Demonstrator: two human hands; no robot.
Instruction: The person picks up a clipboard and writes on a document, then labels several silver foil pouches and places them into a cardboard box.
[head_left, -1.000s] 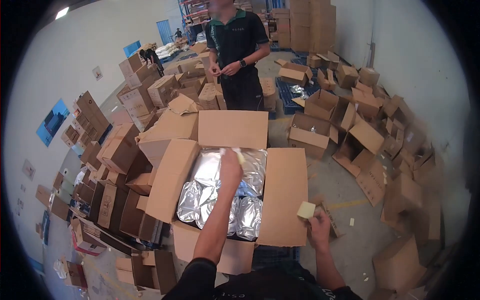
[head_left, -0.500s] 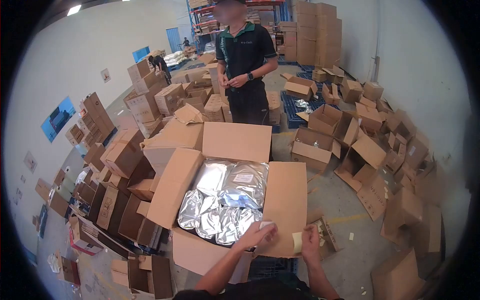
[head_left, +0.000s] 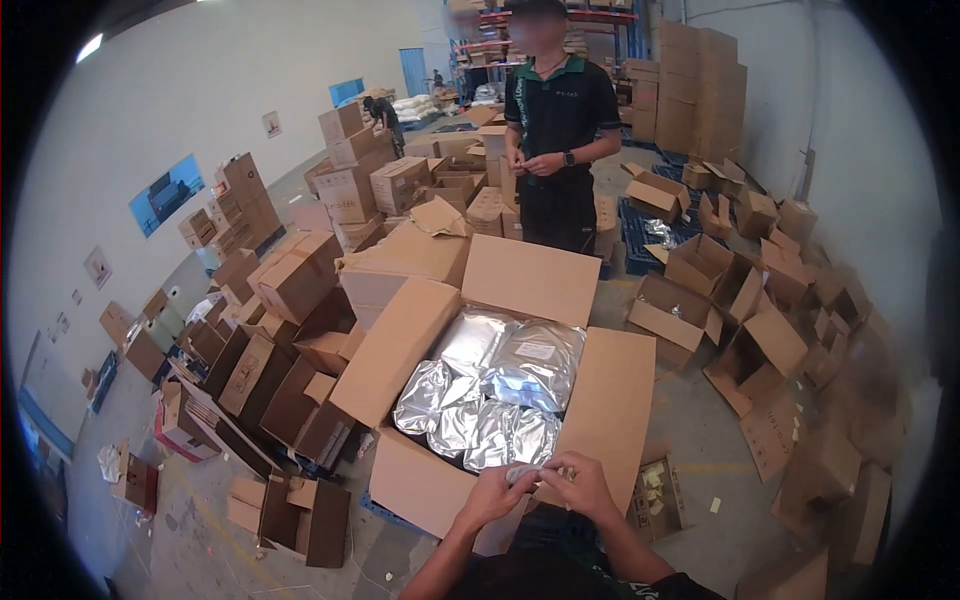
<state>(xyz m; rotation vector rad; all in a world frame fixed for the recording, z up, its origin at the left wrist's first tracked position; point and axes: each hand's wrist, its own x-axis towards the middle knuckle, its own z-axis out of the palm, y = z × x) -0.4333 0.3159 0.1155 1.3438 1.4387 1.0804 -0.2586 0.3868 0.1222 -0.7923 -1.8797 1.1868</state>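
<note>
An open cardboard box (head_left: 610, 400) stands in front of me with its flaps folded outward. Shiny silver foil bags (head_left: 470, 345) fill it, and one at the far right bears a white label (head_left: 538, 351). Over the near edge, my left hand (head_left: 492, 497) is closed on a small whitish piece (head_left: 522, 473), too small to identify. My right hand (head_left: 583, 488) meets it from the right, its fingers pinched beside that piece. Whatever lies between the right fingertips is hidden.
Across the box stands a person in a dark shirt (head_left: 555, 110), hands together. Cardboard boxes crowd the left (head_left: 300, 270) and the right (head_left: 765, 350). A low carton (head_left: 662, 500) with yellowish scraps sits by my right arm. Blue pallets (head_left: 640, 235) lie farther back.
My right hand has come leftward to meet my left hand. The pale yellow piece it held is no longer visible in it. My view has swung left.
</note>
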